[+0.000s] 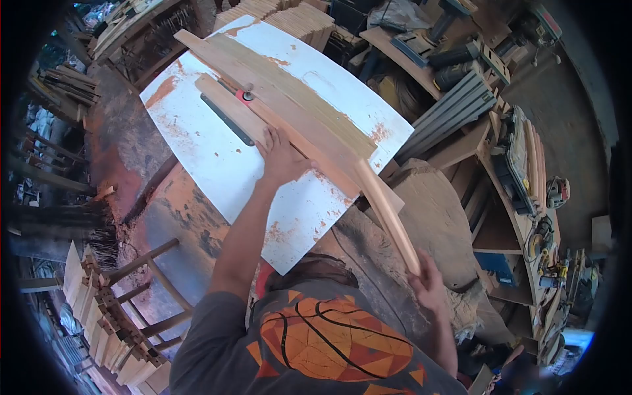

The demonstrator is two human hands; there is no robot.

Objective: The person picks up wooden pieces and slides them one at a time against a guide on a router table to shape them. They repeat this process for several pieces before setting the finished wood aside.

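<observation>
My left hand (pixel 282 158) lies on the white tabletop (pixel 217 158), with its fingertips at the near end of a short wooden board (pixel 230 102) and its thumb stretched toward the long wooden fence (pixel 316 148). Its fingers are spread and hold nothing. Beside the fence, farther up, a round metal cutter (pixel 248 95) sits in a red ring. My right hand (pixel 429 284) is closed around the near end of a long wooden strip (pixel 392 224). The strip's far end rests near the fence's right end. A dark metal bar (pixel 227 120) runs along the short board.
Sawdust (pixel 378 133) is scattered over the tabletop. A big slab of wood (pixel 428 210) stands right of it. Shelves (pixel 507 237) with tools line the right side. Stacked wood pieces (pixel 108 322) sit at lower left, with more boards (pixel 289 26) behind the table.
</observation>
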